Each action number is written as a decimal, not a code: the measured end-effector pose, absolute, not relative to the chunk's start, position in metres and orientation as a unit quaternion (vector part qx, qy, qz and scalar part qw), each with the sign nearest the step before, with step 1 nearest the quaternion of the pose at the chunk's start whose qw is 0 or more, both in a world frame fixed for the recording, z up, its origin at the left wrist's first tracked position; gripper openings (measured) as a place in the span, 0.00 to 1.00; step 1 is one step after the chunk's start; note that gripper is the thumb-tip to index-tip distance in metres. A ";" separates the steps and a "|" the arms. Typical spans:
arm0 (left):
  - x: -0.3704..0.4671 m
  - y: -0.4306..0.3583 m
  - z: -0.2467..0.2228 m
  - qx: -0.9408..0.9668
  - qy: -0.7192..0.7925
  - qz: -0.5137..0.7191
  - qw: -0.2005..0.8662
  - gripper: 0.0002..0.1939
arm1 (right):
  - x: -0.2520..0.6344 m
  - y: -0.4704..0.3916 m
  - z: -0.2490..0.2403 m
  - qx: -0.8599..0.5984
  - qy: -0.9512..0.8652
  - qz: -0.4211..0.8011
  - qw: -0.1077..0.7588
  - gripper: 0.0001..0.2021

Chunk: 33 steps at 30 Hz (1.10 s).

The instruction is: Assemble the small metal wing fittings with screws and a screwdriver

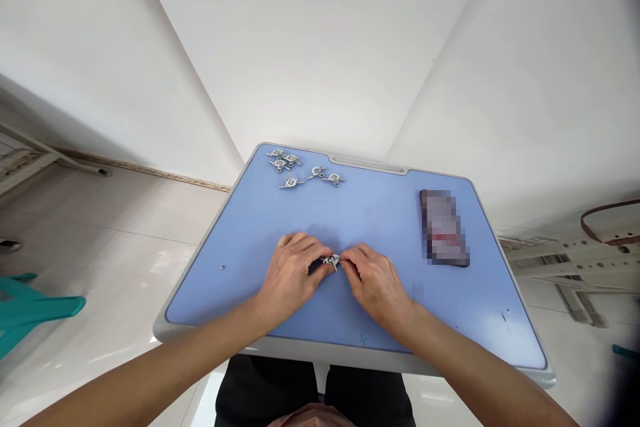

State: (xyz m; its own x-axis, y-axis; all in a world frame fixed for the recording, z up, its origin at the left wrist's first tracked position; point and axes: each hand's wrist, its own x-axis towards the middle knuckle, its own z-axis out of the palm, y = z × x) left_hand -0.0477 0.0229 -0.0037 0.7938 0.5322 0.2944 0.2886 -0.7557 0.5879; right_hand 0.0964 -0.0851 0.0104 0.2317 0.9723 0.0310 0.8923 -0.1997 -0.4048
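Between my two hands, above the near middle of the blue desk, is a small silver metal part with a rounded body and thin prongs. My left hand pinches its left side between thumb and forefinger. From the other side, my right hand has its thumb and forefinger closed at the part's right end. The fingertips hide some of its outline. Several similar metal parts lie near the far left corner, among them a separate part and another part.
A phone-like dark slab, its surface pixelated, lies at the desk's right. One tiny metal piece rests near the left edge. White walls stand behind the desk; a teal stool is on the floor at left.
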 end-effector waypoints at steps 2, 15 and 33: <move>-0.048 0.023 -0.005 0.907 0.226 0.233 0.268 0.02 | 0.096 -0.087 0.010 -0.764 -0.621 0.098 0.144 0.06; -0.050 0.046 -0.009 0.894 0.096 0.222 0.377 0.02 | 0.103 -0.086 0.004 -0.711 -0.696 0.034 0.100 0.12; -0.054 0.045 -0.006 0.914 0.093 0.200 0.341 0.08 | 0.114 -0.089 0.035 -0.770 -0.590 0.172 0.171 0.13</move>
